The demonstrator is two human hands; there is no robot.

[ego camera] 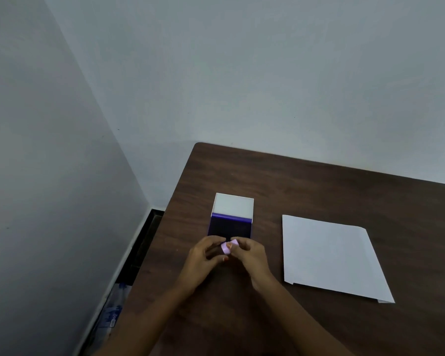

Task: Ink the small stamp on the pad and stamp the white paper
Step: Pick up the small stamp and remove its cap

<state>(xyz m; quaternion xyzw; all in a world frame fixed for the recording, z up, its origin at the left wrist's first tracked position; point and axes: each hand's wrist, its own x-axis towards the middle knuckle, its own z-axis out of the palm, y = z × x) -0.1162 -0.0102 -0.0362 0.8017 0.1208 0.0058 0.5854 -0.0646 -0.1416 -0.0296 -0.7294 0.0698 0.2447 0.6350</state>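
Note:
A small pale pink stamp (228, 247) is held between the fingertips of both hands just in front of the ink pad. My left hand (206, 254) grips its left side and my right hand (249, 255) grips its right side. The ink pad (230, 227) lies open on the table, its dark purple inking surface toward me and its white lid (233, 205) folded back behind it. The white paper (329, 255) lies flat to the right of my hands, apart from them. Most of the stamp is hidden by my fingers.
The dark wooden table (319, 181) stands against a pale wall, with its left edge near a corner. A plastic bottle (112, 309) lies on the floor in the gap left of the table.

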